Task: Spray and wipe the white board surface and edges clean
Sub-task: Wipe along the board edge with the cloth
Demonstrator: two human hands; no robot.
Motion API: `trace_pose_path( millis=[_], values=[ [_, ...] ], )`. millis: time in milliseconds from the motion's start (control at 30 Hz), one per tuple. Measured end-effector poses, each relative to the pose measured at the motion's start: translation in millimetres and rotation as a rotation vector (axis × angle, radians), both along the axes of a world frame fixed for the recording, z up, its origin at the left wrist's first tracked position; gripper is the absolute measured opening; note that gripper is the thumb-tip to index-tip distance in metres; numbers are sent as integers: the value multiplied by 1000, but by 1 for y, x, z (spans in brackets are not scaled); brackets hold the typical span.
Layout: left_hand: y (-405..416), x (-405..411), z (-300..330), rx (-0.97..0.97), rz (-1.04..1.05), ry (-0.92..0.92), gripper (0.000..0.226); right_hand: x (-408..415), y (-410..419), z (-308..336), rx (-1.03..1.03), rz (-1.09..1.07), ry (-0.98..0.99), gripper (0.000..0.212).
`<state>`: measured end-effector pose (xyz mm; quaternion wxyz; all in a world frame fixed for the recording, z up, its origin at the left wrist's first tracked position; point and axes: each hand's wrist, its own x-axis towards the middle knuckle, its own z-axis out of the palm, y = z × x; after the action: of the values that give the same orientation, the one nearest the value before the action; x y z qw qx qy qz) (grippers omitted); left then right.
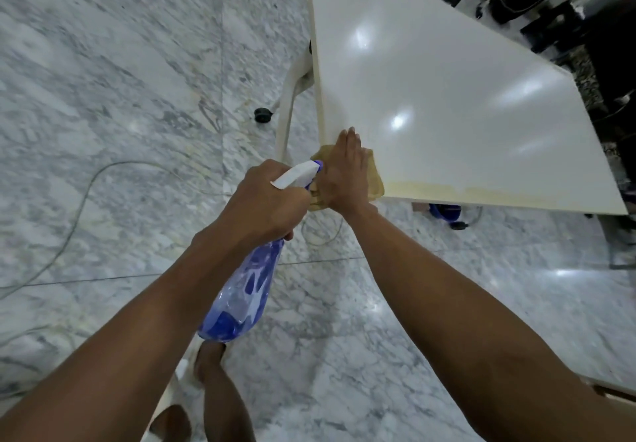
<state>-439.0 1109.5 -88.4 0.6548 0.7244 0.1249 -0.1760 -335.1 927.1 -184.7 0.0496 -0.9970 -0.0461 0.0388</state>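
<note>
your left hand (265, 197) grips spray bottle (241, 300) off the near-left corner | your right hand (344, 173) flat, fingers straight, presses yellow cloth (377, 180) on white board (447, 97) near-left corner

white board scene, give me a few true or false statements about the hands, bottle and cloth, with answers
1. The left hand grips the spray bottle. True.
2. The right hand presses a cloth at the corner of the white board. True.
3. The cloth is bright red. False: it is yellowish.
4. The spray bottle stands on the board. False: it is held in the air over the floor.
5. The board's near edge shows a yellowish stain. True.
</note>
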Motion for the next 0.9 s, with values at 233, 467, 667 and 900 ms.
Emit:
trace_pose_path(
  millis=[233, 467, 667, 900],
  values=[
    [-16, -11, 14, -9, -19, -43, 39, -16, -11, -2, 14, 90, 24, 90],
    [-15, -14, 15, 40, -63, -48, 46, -27, -15, 11, 35, 134, 150, 88],
    [-9, -13, 29, 102, -125, -51, 42, -61, -72, 14, -162, 438, 96, 141],
    [-6, -22, 53, 137, -164, -92, 42, -81, -56, 6, -107, 321, -68, 66]
  ],
)
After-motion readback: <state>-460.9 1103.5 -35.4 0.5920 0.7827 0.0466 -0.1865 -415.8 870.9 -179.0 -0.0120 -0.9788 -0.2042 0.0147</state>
